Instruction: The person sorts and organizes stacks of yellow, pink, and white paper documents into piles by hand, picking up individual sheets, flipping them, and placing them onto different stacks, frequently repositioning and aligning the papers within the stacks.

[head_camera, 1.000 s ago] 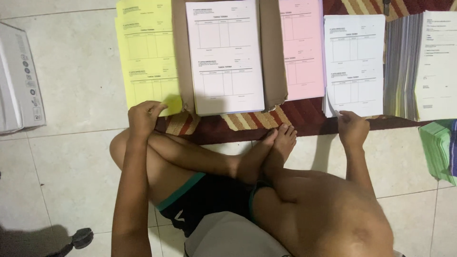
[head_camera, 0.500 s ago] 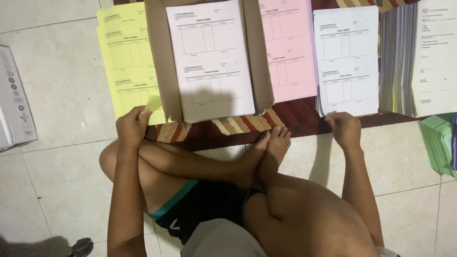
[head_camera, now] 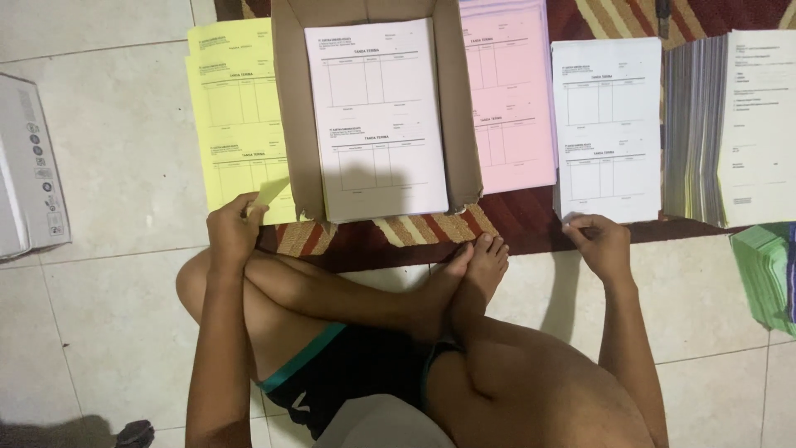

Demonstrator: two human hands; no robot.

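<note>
1. My left hand (head_camera: 233,232) pinches the near corner of the top sheet of the yellow printed-form paper stack (head_camera: 240,116); thumb & fingers are pressed on it and the corner is curled up off the pile. A sec ago that hand only rested on the corner, so the sheet has come loose from the rest since then, ready to be drawn off.
2. My right hand (head_camera: 599,242) has fingers bent, tips at the near left corner of the white printed-form paper stack (head_camera: 609,124). Can't tell if a sheet is gripped; no lifted corner shows, whereas a sec ago a sheet edge curled up there.
3. Yellow stack lies at 12 o'clock from the left hand, touching it. White stack lies at 12 from the right hand, fingertips on its edge.
4. Btwn the two: an open brown cardboard box (head_camera: 292,124) w/ white forms inside, at 1 o'clock from the left hand. Pink printed-form paper stack (head_camera: 510,116) just right of it, at 11 from the right hand.
5. Farther out at 2 o'clock from the right hand: a fanned multicolour paper stack (head_camera: 692,124). At 3: green sheets (head_camera: 763,265). All on a red striped rug (head_camera: 531,220) over pale floor tiles (head_camera: 124,166).
</note>
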